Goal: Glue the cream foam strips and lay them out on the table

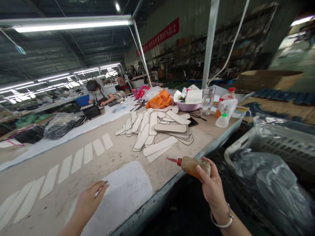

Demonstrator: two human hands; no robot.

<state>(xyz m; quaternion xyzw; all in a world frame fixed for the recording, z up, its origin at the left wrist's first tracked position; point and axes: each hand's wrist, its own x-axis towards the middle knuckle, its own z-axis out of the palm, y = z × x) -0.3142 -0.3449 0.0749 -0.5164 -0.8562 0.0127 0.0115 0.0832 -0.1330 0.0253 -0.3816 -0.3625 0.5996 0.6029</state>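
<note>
My right hand (209, 177) is wrapped round a glue-like squeeze bottle (193, 166) with amber liquid and a red nozzle pointing left, held over the table's front edge. My left hand (92, 200) is over a white sheet (128, 190), thumb and fingers bent towards each other; whether anything is between the fingertips is too small to tell. Beyond the sheet lies a heap of pale rounded strips (147, 126), with a stack of dark-edged ones (172, 128) at its right. Several pale strips (65, 167) lie in a row on the table at the left.
An orange bag (159, 99), a purple basin (188, 105), a glass jar (208, 101) and a green-tipped bottle (222, 120) stand at the back. A plastic crate (275, 131) with a clear bag is at the right. Another person (99, 95) sits at the far left table.
</note>
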